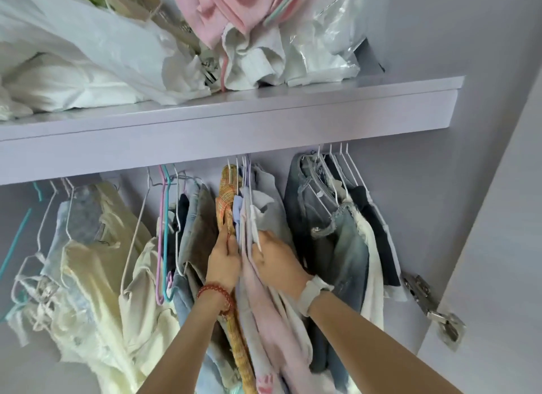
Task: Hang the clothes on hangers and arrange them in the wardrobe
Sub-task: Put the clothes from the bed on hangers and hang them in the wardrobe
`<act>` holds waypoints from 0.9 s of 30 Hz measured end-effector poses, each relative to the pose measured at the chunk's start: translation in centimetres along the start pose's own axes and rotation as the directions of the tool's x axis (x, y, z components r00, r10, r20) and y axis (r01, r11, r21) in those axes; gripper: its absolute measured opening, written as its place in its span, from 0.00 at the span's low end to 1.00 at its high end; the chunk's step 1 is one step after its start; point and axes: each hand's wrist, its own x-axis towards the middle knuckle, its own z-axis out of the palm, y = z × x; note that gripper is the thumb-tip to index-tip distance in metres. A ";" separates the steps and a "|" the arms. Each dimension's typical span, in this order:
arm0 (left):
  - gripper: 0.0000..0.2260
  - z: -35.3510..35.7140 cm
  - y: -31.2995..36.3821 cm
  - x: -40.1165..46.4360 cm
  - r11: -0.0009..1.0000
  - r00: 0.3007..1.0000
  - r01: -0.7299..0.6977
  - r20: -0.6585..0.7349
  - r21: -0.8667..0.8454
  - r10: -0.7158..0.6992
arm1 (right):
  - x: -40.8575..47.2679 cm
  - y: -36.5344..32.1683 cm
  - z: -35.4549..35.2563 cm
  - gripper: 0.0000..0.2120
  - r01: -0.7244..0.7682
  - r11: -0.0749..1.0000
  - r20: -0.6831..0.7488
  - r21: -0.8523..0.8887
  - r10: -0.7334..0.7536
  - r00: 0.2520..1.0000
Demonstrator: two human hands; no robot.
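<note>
Clothes hang on wire hangers inside a lilac wardrobe, under a shelf point(264, 120). In the middle hang an orange plaid garment point(227, 197) and pale lilac and pink shirts point(264, 314). My left hand point(224, 261), with a red bead bracelet, has its fingers pushed in between the plaid garment and the pale shirts. My right hand point(277, 260), with a white watch, lies on the pale shirts, its fingers curled into the cloth. Cream and yellow tops point(88, 261) hang at the left, denim pieces point(337, 232) at the right.
White plastic bags point(88, 56), a pink garment point(223, 9) and clear bags are piled on the shelf. Pink and teal hangers point(164, 232) hang left of centre. The wardrobe door point(504, 217) stands open at the right, with a metal hinge point(434, 305).
</note>
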 end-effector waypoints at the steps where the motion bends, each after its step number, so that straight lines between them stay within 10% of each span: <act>1: 0.18 -0.3 -0.1 0.0 1.000 1.000 -0.009 -0.008 0.004 0.009 | 0.2 -0.4 0.3 0.13 -0.011 0.999 0.030 0.045 0.009 1.000; 6: 0.21 -0.9 -0.1 -0.3 0.999 0.999 -0.033 0.034 -0.005 0.033 | -1.9 2.0 -1.3 0.20 -0.044 0.991 -0.023 0.130 0.047 0.999; 12: 0.41 1.0 1.3 -0.8 0.988 0.997 -0.072 0.014 0.134 0.070 | -4.2 7.0 -5.1 0.23 -0.204 0.934 -0.608 -0.292 -0.016 0.794; 17: 0.49 2.6 2.6 0.1 0.935 1.000 -0.001 0.027 0.355 -0.009 | -2.3 9.8 -7.9 0.41 -0.577 0.796 -0.367 -0.183 0.490 0.791; 27: 0.35 2.8 1.7 1.6 0.940 0.980 -0.119 0.189 0.319 0.060 | -1.6 10.3 -7.5 0.25 -0.515 0.837 -0.416 -0.183 0.409 0.812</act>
